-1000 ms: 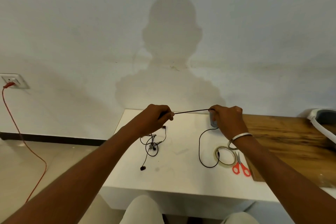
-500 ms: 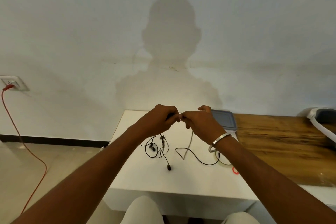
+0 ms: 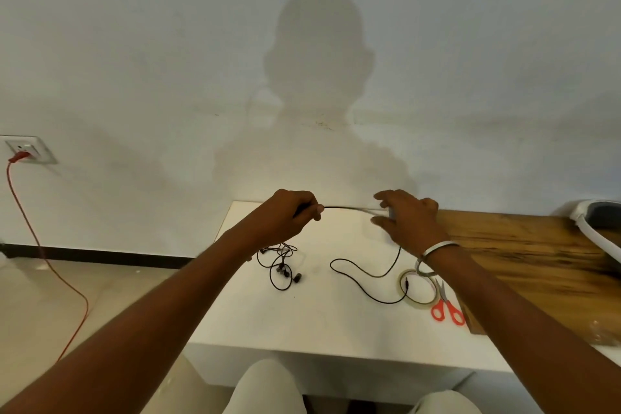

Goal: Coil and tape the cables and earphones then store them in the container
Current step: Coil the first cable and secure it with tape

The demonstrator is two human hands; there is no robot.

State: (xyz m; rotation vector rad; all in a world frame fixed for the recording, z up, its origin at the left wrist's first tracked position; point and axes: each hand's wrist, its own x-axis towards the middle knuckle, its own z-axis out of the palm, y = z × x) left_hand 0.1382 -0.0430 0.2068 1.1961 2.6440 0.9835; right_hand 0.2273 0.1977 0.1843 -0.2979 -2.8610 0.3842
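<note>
Half a second ago the hands met at the middle; now they are apart again, a short run of the black cable (image 3: 366, 274) stretched between them above the white surface (image 3: 322, 319). The left hand (image 3: 292, 217) pinches the cable in a closed grip, knuckles up. The right hand (image 3: 408, 215) is blurred — its fingers look spread and loose, the cable seemingly sliding through. The rest trails down to the tape roll (image 3: 417, 286), the earphones (image 3: 280, 264) tangled just left.
</note>
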